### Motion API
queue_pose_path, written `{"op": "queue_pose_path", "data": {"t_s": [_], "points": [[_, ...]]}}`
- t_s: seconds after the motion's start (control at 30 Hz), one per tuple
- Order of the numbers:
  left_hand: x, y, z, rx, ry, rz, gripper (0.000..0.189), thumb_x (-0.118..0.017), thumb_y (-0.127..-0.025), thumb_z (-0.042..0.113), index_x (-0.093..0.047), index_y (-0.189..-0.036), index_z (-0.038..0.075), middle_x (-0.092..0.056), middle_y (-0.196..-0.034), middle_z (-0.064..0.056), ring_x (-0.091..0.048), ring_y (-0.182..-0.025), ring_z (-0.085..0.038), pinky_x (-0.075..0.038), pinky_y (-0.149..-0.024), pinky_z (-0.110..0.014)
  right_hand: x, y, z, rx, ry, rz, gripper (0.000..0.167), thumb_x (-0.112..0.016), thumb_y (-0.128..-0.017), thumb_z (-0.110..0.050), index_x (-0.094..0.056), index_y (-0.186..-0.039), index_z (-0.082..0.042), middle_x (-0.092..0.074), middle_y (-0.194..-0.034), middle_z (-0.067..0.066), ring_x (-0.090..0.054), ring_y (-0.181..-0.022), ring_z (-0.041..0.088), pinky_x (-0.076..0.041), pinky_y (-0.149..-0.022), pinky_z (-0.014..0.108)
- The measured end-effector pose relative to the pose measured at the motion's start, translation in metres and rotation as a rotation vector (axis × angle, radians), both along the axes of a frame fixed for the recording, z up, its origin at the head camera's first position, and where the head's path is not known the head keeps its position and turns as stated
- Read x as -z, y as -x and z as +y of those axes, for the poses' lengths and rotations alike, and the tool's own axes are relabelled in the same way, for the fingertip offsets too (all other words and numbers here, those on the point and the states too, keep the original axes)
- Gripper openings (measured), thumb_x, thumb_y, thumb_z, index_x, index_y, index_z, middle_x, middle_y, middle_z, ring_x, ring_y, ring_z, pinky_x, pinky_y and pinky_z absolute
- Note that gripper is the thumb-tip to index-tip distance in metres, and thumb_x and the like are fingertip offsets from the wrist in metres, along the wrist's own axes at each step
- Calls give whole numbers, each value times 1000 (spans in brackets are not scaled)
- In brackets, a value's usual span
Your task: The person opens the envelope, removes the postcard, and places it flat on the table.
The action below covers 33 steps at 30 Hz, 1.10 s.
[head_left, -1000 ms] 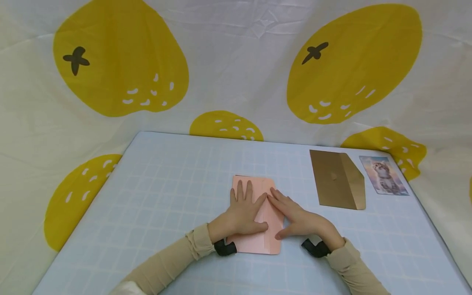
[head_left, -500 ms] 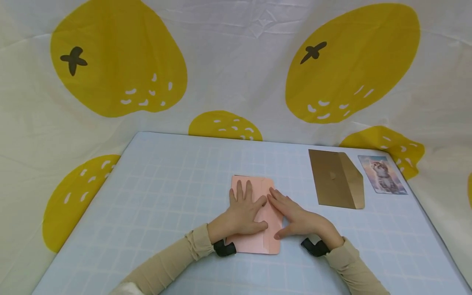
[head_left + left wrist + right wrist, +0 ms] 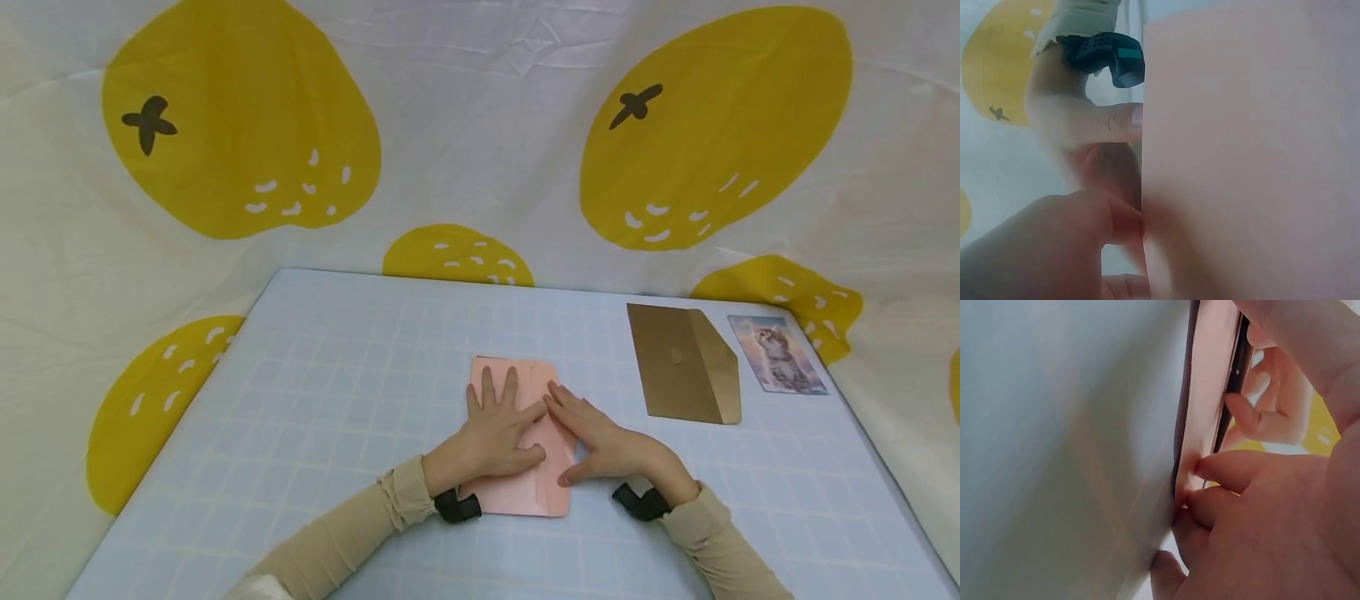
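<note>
A pink envelope (image 3: 517,497) lies on the table in front of the person, a folded flap strip along its right side. The left hand (image 3: 491,442) rests on it with fingers spread, palm down. Along the envelope's right edge, the fairly straight fingers of the right hand (image 3: 611,446) touch the flap, the thumb lower down. Pink paper (image 3: 1247,125) fills much of the left wrist view and hides some fingertips. In the right wrist view, the right hand's fingers (image 3: 1235,472) meet the envelope's edge (image 3: 1207,394), a dark line beside it.
At the back right lie a brown envelope (image 3: 675,367) with its flap unfolded and a card with a kitten picture (image 3: 780,354). The pale blue gridded tabletop (image 3: 337,375) runs back to a white curtain (image 3: 480,117) printed with yellow fruit. Black cameras (image 3: 641,502) sit on both wrists.
The left hand's fingers have shifted slightly on the pink envelope, the index finger and thumb moving a little. The right hand and the envelope stay nearly still.
</note>
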<state>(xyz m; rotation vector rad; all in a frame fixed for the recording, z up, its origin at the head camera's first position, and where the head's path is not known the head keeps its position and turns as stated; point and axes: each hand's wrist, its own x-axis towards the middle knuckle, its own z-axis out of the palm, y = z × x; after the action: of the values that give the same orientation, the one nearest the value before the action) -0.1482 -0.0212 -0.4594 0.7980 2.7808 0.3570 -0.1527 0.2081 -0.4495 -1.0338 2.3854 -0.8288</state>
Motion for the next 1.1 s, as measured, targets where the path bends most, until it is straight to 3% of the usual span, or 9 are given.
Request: {"op": "queue_pose_path", "data": {"t_s": [0.27, 0.53, 0.9, 1.1], "points": [[0, 1, 0, -3, -18, 17, 71, -53, -89, 56, -39, -153, 29, -8, -162, -27, 0, -141, -61, -15, -102, -78, 2, 2, 0, 2, -10, -10, 110, -81, -81, -35, -13, -154, 10, 1, -161, 29, 1, -148, 46, -5, -112, 66], [-3, 5, -3, -12, -74, -28, 63, -49, -91, 51, -43, -151, 31, -10, -163, -21, 1, -142, -60, -14, -103, -78, 1, 1, 0, 20, -20, -49, 111, -82, -80, -35, -12, -156, 5, 3, -164, 22, 1, -149, 41, -4, -114, 62], [-4, 7, -1, -24, -94, -2, 52, -55, -86, 51, -47, -128, 20, -13, -162, -22, -6, -140, -62, -20, -100, -78, 2, -1, -5, 28, 3, 1, 107, -75, -86, -39, -7, -157, 3, 0, -163, 26, 0, -149, 45, -4, -113, 65], [-6, 8, -3, -21, -128, -25, 43, -53, -88, 47, -44, -119, 19, -12, -162, -22, -4, -141, -61, -18, -100, -79, -2, -8, -15, 100, -97, 2, 110, -70, -87, -54, -7, -158, 1, 2, -163, 24, 3, -150, 40, -2, -115, 61]]}}
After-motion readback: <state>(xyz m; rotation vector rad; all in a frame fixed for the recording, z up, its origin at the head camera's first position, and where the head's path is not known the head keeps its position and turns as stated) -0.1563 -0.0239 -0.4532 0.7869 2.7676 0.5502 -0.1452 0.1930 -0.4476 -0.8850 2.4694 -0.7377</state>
